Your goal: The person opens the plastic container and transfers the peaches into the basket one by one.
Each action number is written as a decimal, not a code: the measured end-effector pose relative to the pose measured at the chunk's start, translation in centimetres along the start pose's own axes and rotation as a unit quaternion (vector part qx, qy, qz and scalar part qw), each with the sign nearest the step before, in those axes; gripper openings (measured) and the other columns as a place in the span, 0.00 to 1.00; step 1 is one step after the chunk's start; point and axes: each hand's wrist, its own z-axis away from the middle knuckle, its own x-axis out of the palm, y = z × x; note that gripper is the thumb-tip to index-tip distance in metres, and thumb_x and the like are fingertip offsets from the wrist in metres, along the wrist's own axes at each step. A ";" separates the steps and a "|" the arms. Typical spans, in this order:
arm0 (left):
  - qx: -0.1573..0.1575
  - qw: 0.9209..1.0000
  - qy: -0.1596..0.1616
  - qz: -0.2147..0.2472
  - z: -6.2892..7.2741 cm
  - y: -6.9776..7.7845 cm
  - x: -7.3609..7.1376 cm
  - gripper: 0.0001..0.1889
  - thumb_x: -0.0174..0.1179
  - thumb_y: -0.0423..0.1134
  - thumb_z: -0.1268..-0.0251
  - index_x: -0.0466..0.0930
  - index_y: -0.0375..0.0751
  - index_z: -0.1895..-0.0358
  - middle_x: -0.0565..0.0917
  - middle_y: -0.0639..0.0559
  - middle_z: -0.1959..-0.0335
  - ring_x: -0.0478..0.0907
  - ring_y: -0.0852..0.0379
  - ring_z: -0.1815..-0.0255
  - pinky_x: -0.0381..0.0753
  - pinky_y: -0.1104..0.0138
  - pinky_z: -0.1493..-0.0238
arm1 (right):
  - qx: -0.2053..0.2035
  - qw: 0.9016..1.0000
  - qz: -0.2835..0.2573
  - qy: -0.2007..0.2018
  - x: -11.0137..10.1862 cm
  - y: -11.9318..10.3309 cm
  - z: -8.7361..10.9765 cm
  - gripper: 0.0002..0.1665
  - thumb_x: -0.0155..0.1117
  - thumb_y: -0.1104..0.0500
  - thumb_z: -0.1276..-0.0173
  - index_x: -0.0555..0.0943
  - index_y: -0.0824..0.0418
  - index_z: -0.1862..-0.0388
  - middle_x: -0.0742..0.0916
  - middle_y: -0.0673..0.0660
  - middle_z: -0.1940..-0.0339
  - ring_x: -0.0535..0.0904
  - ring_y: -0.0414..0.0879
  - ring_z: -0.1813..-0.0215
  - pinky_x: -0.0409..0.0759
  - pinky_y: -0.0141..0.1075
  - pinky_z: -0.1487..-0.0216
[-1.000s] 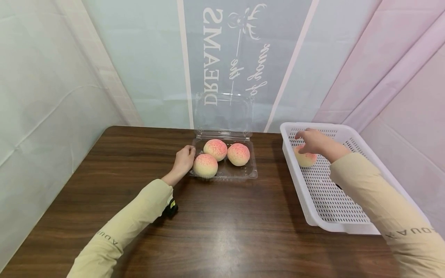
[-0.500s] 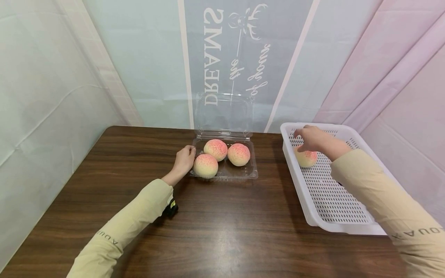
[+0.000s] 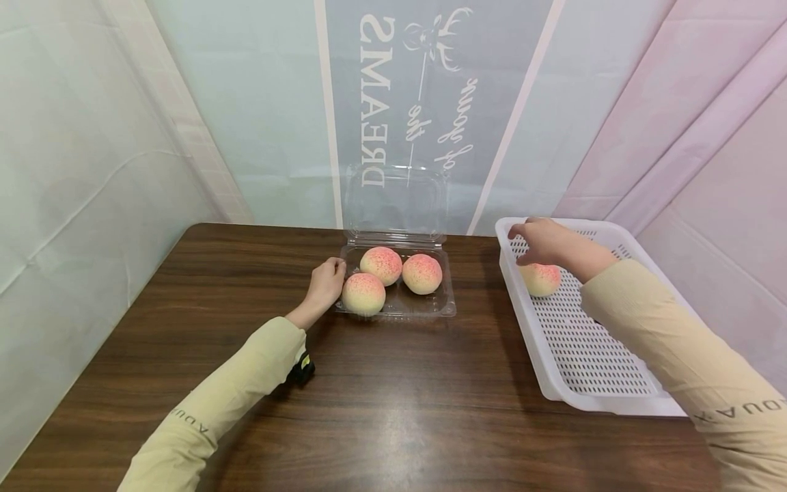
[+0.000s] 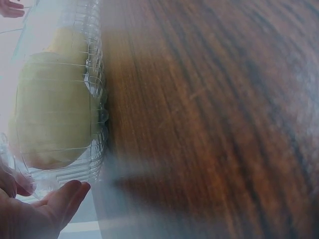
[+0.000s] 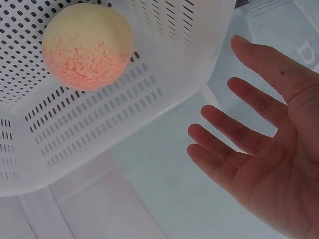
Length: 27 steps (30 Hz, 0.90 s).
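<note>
In the head view, my left hand [image 3: 324, 281] pinches the left edge of an open clear plastic clamshell container [image 3: 420, 307]. Three pink-and-cream peaches sit inside: a front-left peach [image 3: 364, 295], a back peach [image 3: 381, 265] and a right-hand peach [image 3: 422, 275]. The left wrist view shows thumb and fingers [image 4: 66, 203] at the container's wall, close to a peach [image 4: 55, 112]. Over the far left corner of a white basket, my right hand [image 3: 544, 242] hovers with fingers spread and holds nothing. Below it one more peach [image 5: 88, 47] lies in the basket, apart from the fingers.
The white perforated basket [image 3: 549, 372] stands on the right of the dark wooden table [image 3: 393, 389]. The container's raised lid [image 3: 396, 205] stands against the printed backdrop cloth [image 3: 279, 137]. A small black device [image 3: 301, 369] shows under the left wrist.
My right hand has shifted a little left and toward the back, uncovering more of the peach in the basket. The left hand and container have stayed put.
</note>
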 end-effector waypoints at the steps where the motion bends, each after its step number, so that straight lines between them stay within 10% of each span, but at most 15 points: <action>1: 0.000 1.000 0.000 0.000 0.0 0.0 0.0 0.18 0.39 0.38 0.27 0.71 0.27 0.47 0.78 0.37 0.63 0.72 0.52 0.70 0.70 0.66 0.71 | -0.001 1.000 0.000 0.001 -0.1 -0.1 0.0 0.27 0.69 0.64 0.52 0.74 0.71 0.52 0.77 0.71 0.61 0.73 0.63 0.56 0.70 0.53 0.53; 27: -0.008 1.000 -0.008 0.000 0.1 0.0 0.0 0.19 0.38 0.39 0.27 0.70 0.27 0.46 0.77 0.38 0.64 0.69 0.55 0.75 0.68 0.67 0.75 | -0.015 1.000 0.016 -0.006 -1.1 -3.7 -0.7 0.27 0.69 0.63 0.49 0.74 0.69 0.49 0.77 0.70 0.56 0.73 0.64 0.52 0.70 0.52 0.50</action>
